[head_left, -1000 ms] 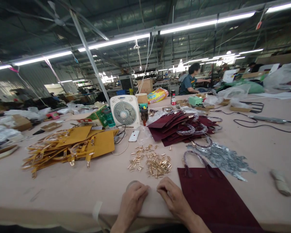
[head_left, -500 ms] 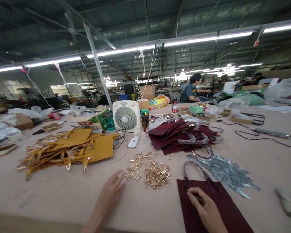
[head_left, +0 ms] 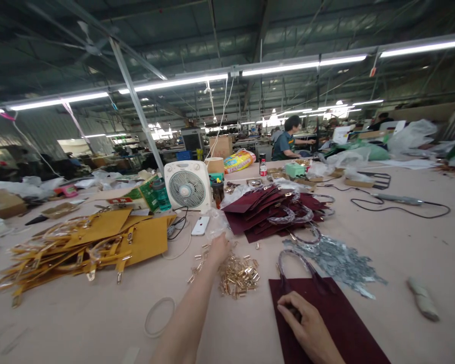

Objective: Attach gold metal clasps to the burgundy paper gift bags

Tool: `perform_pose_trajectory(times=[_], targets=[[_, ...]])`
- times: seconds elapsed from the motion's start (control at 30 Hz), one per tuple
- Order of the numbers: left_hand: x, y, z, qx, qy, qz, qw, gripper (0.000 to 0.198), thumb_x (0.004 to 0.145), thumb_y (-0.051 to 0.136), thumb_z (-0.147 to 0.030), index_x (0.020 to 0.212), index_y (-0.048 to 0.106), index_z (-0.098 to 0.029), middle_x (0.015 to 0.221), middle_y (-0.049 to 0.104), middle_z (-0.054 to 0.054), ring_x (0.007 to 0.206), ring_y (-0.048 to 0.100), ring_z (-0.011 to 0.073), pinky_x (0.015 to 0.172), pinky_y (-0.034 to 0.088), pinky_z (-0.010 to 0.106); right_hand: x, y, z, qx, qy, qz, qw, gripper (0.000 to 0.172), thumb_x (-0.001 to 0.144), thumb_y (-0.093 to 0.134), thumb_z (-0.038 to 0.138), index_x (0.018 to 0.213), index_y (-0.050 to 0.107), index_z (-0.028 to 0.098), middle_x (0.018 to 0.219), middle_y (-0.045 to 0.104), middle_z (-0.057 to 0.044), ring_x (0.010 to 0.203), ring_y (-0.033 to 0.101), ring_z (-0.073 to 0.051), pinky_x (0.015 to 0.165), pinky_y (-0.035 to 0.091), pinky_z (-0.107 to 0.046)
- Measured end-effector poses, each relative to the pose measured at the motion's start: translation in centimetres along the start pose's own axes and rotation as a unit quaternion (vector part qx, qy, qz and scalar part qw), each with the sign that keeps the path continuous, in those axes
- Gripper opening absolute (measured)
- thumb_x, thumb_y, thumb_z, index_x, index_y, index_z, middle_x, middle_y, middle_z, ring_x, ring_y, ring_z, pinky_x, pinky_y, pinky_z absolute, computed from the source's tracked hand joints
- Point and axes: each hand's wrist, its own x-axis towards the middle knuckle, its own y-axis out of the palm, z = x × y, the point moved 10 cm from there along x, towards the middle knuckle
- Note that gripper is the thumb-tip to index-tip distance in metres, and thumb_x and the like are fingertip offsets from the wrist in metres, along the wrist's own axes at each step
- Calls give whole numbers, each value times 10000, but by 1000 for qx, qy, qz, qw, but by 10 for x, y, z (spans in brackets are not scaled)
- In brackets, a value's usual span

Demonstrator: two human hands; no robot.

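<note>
My left hand (head_left: pixel 219 250) reaches far out over the table into a scatter of small gold metal clasps (head_left: pixel 237 275); its fingers point away from me and are hidden. My right hand (head_left: pixel 305 323) rests near the front edge on a dark maroon bag panel (head_left: pixel 341 318), fingers curled and pressing on the fabric. The panel's wrapped handle (head_left: pixel 293 260) loops out toward the clasps. A clear tape ring (head_left: pixel 159 316) lies on the table left of my left forearm.
A pile of yellow bag panels (head_left: pixel 98 242) lies at the left, a pile of maroon panels (head_left: pixel 276 210) behind the clasps. A white fan (head_left: pixel 186 188), a phone (head_left: pixel 199 225), silver scraps (head_left: pixel 333 258), a cable (head_left: pixel 398 207). A person (head_left: pixel 286 144) works far back.
My left hand has stretched forward from the table's near side into the gold clasps. My right hand has stayed on the maroon panel. The tape ring now lies uncovered.
</note>
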Motion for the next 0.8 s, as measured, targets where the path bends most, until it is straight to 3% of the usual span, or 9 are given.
perform_pose_trajectory(times=[0.17,0.33,0.5,0.67,0.8], targets=[[0,8,-6,9,5,-12,1000,221,907,606,-235,1041,767,-163,1104,749,151,1071,672,275,964,472,360,3,-3,0,2,-17,-20,1000,297,1002,572,476,895,706,234,848,695,-29,735,667,-180,703,512,-256],[-27,1,-16,-15,64,-51,997,223,958,556,-270,941,764,-190,982,738,110,1005,653,266,949,470,389,5,-5,0,0,-31,-30,999,297,992,583,484,873,708,241,817,694,-27,704,667,-185,674,524,-257],[-49,-18,-32,-68,125,-86,986,215,980,536,-275,983,737,-198,980,722,83,986,646,247,927,498,391,5,-3,-7,17,-14,-21,1000,262,996,586,453,896,706,242,850,691,-23,738,665,-183,709,516,-266],[-70,-45,-56,-141,131,-146,970,246,1011,508,-302,1122,702,-200,1118,712,108,1096,637,265,1005,497,460,3,-9,-5,45,2,-38,998,240,984,614,441,909,726,242,871,700,-23,754,657,-184,715,506,-271],[-105,-42,-85,-212,127,-147,958,261,1024,520,-337,1167,700,-212,1178,725,97,1074,683,225,953,565,391,3,-17,-2,67,4,-57,996,262,985,619,459,928,743,236,878,705,-30,786,660,-190,737,510,-272]])
